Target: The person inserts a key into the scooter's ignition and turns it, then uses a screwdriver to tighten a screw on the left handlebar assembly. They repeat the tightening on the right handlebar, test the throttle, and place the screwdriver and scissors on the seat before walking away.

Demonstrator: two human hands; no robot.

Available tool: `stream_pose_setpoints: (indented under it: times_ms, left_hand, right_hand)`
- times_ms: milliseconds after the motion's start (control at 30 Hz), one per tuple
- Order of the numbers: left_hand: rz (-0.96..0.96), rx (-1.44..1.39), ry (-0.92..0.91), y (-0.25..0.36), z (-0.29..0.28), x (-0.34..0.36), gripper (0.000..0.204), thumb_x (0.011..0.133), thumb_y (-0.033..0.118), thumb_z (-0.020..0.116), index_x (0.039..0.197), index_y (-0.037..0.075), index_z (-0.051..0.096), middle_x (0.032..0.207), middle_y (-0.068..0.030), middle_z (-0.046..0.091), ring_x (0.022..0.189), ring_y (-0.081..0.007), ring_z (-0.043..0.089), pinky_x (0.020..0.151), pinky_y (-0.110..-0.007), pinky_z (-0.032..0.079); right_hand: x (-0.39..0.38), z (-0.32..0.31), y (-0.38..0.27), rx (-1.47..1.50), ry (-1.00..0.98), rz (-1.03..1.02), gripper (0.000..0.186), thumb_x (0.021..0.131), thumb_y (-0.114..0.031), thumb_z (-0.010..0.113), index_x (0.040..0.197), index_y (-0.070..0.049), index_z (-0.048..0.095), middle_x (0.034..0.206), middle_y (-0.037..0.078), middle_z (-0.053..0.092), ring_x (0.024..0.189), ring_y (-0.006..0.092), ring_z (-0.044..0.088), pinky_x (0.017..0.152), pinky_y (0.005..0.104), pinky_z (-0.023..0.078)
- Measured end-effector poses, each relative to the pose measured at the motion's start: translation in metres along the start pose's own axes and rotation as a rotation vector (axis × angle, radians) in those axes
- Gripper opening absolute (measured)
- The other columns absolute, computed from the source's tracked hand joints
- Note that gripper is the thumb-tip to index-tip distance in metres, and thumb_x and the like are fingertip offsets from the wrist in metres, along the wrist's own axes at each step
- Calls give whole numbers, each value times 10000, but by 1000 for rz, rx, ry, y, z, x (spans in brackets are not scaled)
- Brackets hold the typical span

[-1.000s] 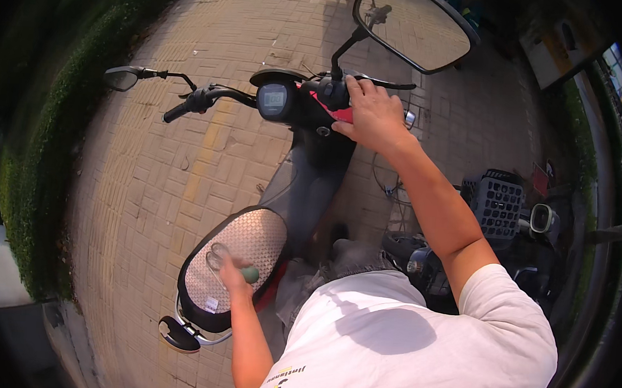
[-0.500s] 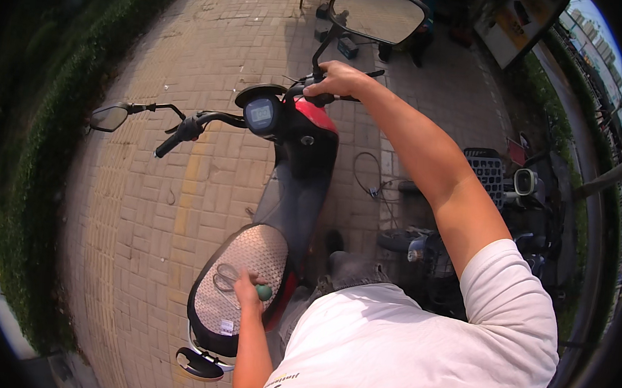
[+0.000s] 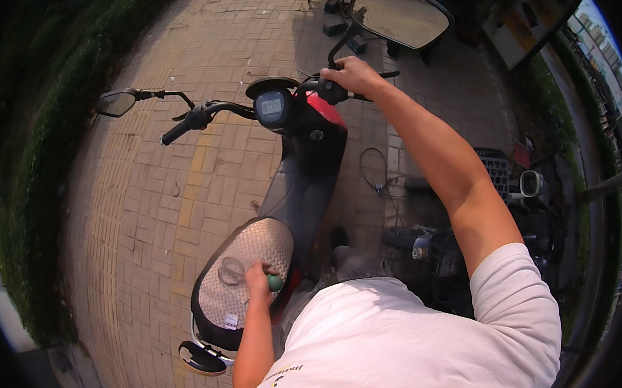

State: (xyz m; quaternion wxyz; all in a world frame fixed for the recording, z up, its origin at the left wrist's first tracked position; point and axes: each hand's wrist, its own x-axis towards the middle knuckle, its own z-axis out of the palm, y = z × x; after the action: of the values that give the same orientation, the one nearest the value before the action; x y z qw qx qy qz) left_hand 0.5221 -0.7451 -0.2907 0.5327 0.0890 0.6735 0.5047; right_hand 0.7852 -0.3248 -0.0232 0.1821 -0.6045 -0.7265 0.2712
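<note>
A red and black electric scooter stands before me, its handlebar point(image 3: 232, 108) turned across the view. My right hand point(image 3: 354, 74) reaches to the bar's right side and closes around it beside the black switch housing point(image 3: 330, 89), just below the right mirror point(image 3: 401, 16). My left hand point(image 3: 257, 277) is low over the woven-covered seat point(image 3: 221, 297), fingers curled around a green round-ended object point(image 3: 274, 283); its full shape is hidden. A loop of thin grey cable point(image 3: 230, 271) lies on the seat next to that hand.
Left of the scooter, paving runs to a hedge point(image 3: 35, 167). On the right a second two-wheeler point(image 3: 444, 254) stands close to my body, and a coiled cable point(image 3: 372, 171) lies on the ground. Dark boxes point(image 3: 334, 24) sit ahead; the left mirror point(image 3: 117, 103) sticks out.
The view has shifted slightly, so the scooter appears a little further right. Both hands keep their places, the right at the handlebar and the left over the seat.
</note>
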Motion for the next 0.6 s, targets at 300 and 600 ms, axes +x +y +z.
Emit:
stream_pose_setpoints:
  times_ms: [300, 600]
  left_hand:
    - [-50, -11, -3, 16, -5, 7, 413, 1037, 392, 508, 973, -7, 588, 695, -117, 636, 619, -224, 619, 596, -340, 510]
    - [-79, 657, 426, 6, -133, -18, 458, 817, 362, 744, 1056, -20, 668, 929, -195, 714, 775, -284, 712, 733, -400, 543]
  right_hand:
    - [-6, -6, -27, -12, -226, -36, 762, 839, -525, 720, 1328, 42, 581, 1187, 187, 667, 1039, 248, 653, 890, 351, 497]
    - [-42, -30, 31, -1000, 119, -385, 562, 775, -304, 801, 1266, -112, 608, 1370, 84, 510, 1279, 310, 488, 992, 448, 476]
